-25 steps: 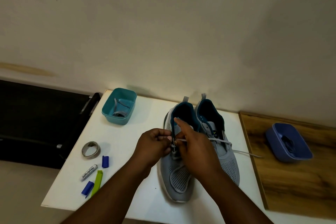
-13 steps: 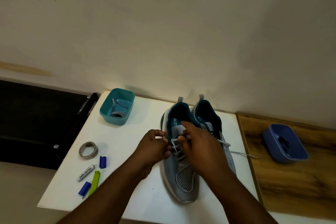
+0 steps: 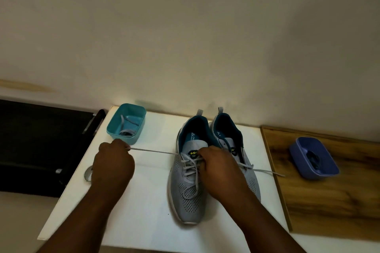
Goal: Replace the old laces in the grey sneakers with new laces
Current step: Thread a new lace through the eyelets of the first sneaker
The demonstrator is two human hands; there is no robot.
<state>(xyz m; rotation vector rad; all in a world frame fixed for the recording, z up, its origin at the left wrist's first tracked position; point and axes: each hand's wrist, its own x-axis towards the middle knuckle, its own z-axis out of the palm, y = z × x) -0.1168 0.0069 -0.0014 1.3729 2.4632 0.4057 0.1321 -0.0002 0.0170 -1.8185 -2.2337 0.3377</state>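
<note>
Teal plastic is forming the tub (image 3: 126, 123) at the desk's (image 3: 152, 201) far left corner, with a grey lace coiling inside. Just nearer, the left hand (image 3: 113, 165) is clenching around the end of a pale lace (image 3: 153, 151), which is stretching taut rightward to the left sneaker (image 3: 188, 178). The right hand (image 3: 218, 167) is resting over that sneaker's eyelets, fingers curling on the crossed lacing. The right sneaker (image 3: 232, 139) is sitting just beside, its lace end (image 3: 267, 171) trailing toward the wooden board (image 3: 329, 201), where a blue tub (image 3: 313, 158) is holding something dark
</note>
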